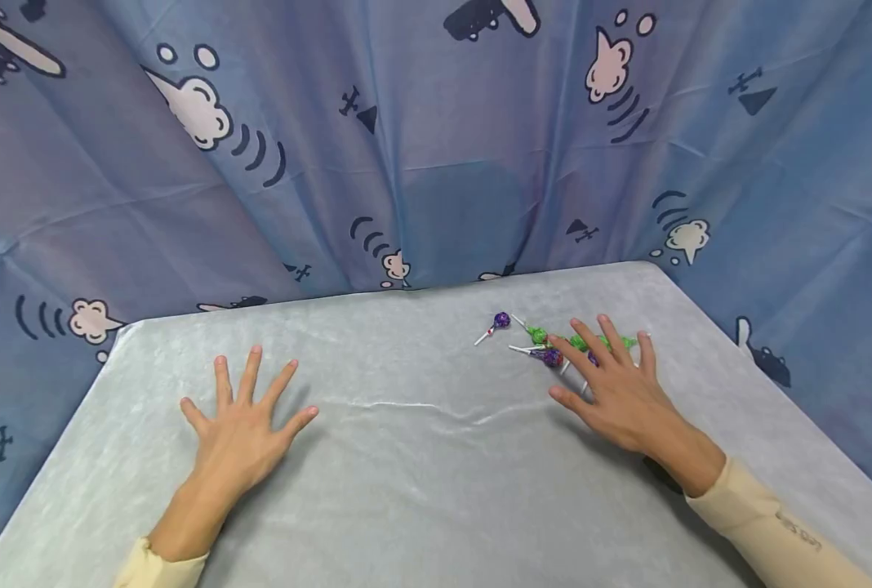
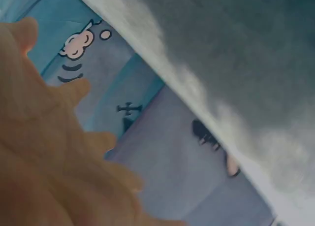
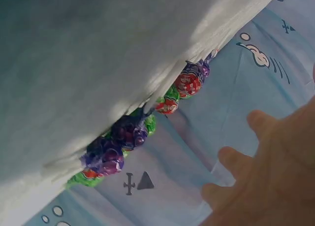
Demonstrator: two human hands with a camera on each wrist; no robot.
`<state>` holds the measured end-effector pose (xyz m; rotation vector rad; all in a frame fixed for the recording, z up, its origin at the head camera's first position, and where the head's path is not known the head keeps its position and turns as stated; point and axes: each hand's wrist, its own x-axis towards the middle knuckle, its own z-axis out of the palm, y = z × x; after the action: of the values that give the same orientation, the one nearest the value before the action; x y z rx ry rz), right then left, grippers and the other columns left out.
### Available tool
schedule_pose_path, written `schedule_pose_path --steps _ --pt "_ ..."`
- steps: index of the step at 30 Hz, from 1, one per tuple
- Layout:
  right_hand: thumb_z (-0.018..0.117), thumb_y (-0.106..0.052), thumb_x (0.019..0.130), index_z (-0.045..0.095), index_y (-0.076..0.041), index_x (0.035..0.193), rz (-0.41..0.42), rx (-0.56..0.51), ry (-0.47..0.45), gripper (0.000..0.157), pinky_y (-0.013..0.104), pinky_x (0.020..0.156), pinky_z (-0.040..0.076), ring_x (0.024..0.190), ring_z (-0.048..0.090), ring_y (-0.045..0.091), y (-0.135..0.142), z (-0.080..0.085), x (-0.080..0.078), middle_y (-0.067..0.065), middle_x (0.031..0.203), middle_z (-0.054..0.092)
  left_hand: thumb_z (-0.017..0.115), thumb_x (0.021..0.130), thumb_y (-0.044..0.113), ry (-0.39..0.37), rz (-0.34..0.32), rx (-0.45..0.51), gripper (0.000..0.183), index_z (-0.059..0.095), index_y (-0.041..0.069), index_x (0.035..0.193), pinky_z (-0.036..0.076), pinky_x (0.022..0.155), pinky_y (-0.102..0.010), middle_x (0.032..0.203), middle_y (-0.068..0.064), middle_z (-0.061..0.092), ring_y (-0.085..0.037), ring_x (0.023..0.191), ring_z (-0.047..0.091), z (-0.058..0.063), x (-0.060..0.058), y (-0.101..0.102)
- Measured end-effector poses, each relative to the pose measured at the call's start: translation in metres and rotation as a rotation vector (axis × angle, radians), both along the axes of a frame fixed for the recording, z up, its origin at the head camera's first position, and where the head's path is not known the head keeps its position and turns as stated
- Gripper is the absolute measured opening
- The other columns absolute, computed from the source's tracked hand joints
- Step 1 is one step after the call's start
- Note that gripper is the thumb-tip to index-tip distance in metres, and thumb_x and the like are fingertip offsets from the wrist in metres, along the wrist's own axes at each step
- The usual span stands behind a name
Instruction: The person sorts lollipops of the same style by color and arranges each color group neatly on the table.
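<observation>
1. Head view: the lollipops lie in a loose group on the white table (image 1: pixel 407 465), on its far right part, so from your body they are ahead and to the right.
2. Your right hand (image 1: pixel 616 400) is clearly the nearer one. It is spread wide, with nothing held, and its fingers cover a part of the group, so you cannot count every lollipop.
3. Your left hand (image 1: pixel 239 441) is also spread wide and holds nothing. It is well apart from the group, on the left side of the table, and its own wrist view shows no lollipop.
4. One purple lollipop (image 1: pixel 502 320) lies a little apart, at the left end of the group. Its stick runs from the head toward you and to the left.
5. The green lollipop (image 1: pixel 538 335) beside it has the stick pointing away from you and left. The purple-and-red lollipop (image 1: pixel 551 358) in front of that has its stick almost straight to the left.
6. For these three, then, the stick ends look toward your left side, and the heads are nearer to your right hand.
7. The right wrist view shows a gap between your fingers and the wrapped heads (image 3: pixel 106 159); whether any finger touches, you cannot tell surely.
</observation>
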<state>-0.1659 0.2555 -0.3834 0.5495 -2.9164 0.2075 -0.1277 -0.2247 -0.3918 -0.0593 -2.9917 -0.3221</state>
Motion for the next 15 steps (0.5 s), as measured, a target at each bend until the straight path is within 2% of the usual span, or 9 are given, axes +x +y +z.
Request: schedule_pose_path --steps 4,7,12,15 --pt "0.047 -0.06 0.098 0.027 -0.032 0.158 0.028 -0.006 -0.006 0.069 0.073 0.112 0.004 0.155 0.005 0.038 0.004 0.002 -0.003 0.009 0.166 0.021 0.045 0.093 0.071 0.005 -0.057 -0.035 0.074 0.03 0.034 0.156 -0.002 0.099 -0.087 0.169 -0.009 0.003 -0.047 0.152 -0.012 0.001 -0.006 -0.005" --pt "0.047 -0.056 0.1 0.026 -0.031 0.158 0.054 -0.032 -0.036 0.067 0.071 0.113 0.006 0.155 0.005 0.038 0.009 0.006 -0.007 0.009 0.166 0.019 0.046 0.094 0.069 0.0 -0.119 -0.056 0.073 0.029 0.036 0.156 0.003 0.104 -0.083 0.17 -0.007 0.004 -0.043 0.153 -0.011 0.001 -0.015 -0.004" --pt "0.051 -0.049 0.101 0.026 -0.03 0.158 0.094 -0.08 -0.081 0.065 0.071 0.111 0.011 0.153 0.009 0.042 0.027 0.018 -0.022 0.011 0.166 0.019 0.054 0.094 0.061 -0.012 -0.271 -0.039 0.07 0.03 0.037 0.156 0.009 0.11 -0.077 0.169 -0.004 0.009 -0.039 0.155 -0.008 0.001 -0.041 0.018" --pt "0.058 -0.042 0.099 0.031 -0.026 0.156 0.13 -0.102 -0.09 0.065 0.071 0.109 0.018 0.15 0.017 0.044 0.038 0.026 -0.035 0.013 0.163 0.026 0.056 0.095 0.057 0.005 -0.387 -0.048 0.068 0.032 0.036 0.155 0.016 0.111 -0.074 0.168 -0.003 0.014 -0.039 0.155 -0.002 0.0 -0.059 0.037"
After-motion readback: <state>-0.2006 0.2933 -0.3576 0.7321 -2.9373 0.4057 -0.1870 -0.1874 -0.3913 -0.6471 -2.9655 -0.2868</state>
